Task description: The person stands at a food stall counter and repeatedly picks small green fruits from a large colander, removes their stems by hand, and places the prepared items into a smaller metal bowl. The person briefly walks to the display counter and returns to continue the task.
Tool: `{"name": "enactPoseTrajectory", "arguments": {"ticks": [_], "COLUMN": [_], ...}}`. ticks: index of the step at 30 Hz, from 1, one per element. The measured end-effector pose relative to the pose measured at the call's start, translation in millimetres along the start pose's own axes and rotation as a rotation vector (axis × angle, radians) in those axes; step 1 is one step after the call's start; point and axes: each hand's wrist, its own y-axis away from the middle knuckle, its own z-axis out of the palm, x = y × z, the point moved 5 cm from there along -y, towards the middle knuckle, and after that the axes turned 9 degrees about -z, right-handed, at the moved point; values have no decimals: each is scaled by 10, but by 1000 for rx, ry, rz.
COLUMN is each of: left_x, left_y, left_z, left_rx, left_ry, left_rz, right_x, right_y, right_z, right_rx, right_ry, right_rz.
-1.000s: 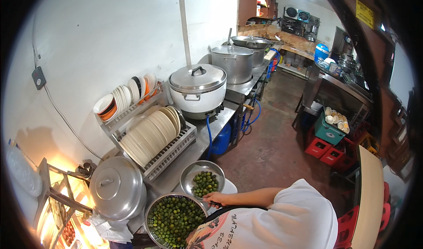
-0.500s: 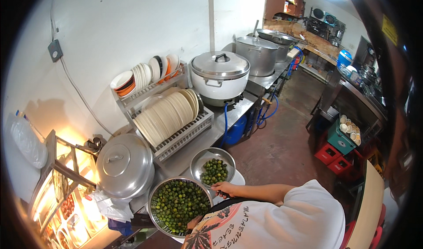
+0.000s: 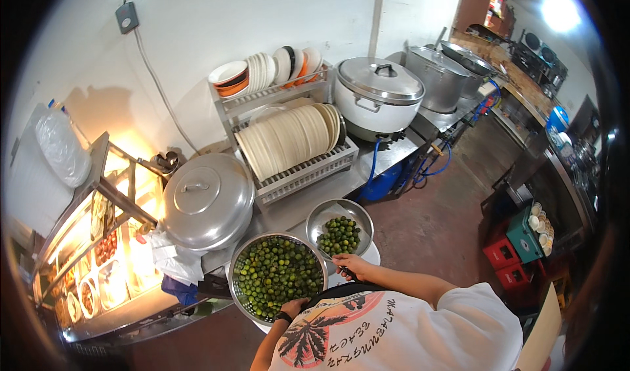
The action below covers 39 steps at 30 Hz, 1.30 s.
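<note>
My left hand [image 3: 293,307], with a dark band at the wrist, is at the lower right rim of a perforated steel colander [image 3: 322,281] heaped with green round fruit [image 3: 269,272]. Its fingers are partly hidden, so I cannot tell their grip. My right hand [image 3: 348,264] is closed on a small black-handled tool, whose working end I cannot make out, just below a steel bowl [image 3: 367,220] with a smaller pile of the same fruit [image 3: 338,235]. Both vessels rest on something white.
Along the steel counter [image 3: 282,218] stand a lidded round pot [image 3: 207,210], a plate rack [image 3: 308,174], a white cooker [image 3: 374,108] and tall pots [image 3: 436,85]. A lit food warmer [image 3: 98,194] is at left. Stacked crates [image 3: 502,246] stand at right beside the red floor [image 3: 426,226].
The view has swung left, so the scene sits further right and more of the food warmer shows. My left hand has moved up along the colander's rim. My right hand keeps its hold.
</note>
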Motion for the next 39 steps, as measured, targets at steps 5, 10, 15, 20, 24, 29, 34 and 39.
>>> {"name": "enactPoseTrajectory", "arguments": {"ticks": [5, 10, 15, 20, 24, 29, 34, 39], "left_x": [271, 154, -272, 129, 337, 835, 1457, 2022], "left_y": [148, 93, 108, 389, 404, 529, 663, 775], "left_z": [-230, -252, -310, -903, -1208, -1635, -2015, -2336], "left_rx": [-31, -16, 616, 567, 467, 337, 183, 151], "left_ry": [13, 160, 1021, 2086, 2183, 2136, 2103, 2097], "left_rz": [-125, -218, -226, -207, -101, -53, 32, 152], "right_x": [34, 58, -19, -266, -473, -816, -1380, -1626], "right_y": [-44, -86, -98, -18, 52, 236, 592, 864], "right_z": [-39, -59, -60, 14, 182, 428, 842, 1139], "right_rx": [-5, -16, -6, -12, -53, -159, -289, -368], "right_ry": [-57, -73, -129, -110, -54, 99, 256, 327], "right_rz": [29, 45, 26, -75, -130, -272, -540, -682]}}
